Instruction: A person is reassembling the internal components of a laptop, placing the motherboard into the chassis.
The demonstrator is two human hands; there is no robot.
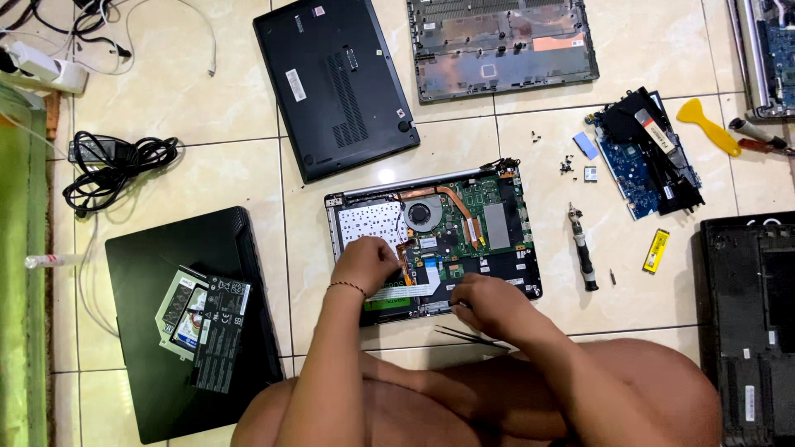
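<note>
While both hands work, left hand, right hand, opened laptop, yellow label

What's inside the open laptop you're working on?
Inside the open laptop: a green board, a round fan with copper pipe, and a white ribbon cable. The left hand and right hand cover the near edge, so that part cannot be seen.

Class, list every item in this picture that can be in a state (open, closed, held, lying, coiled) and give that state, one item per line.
Centre laptop: base cover off, board and fan exposed.
Left hand: resting on its inside parts.
Right hand: at its front edge.
Black laptop: closed, underside up.
Base cover: removed, inside up.
Screwdriver: lying on floor.
Tweezers: lying on floor.
Cable: coiled.
Blue board: removed, on floor.
</note>
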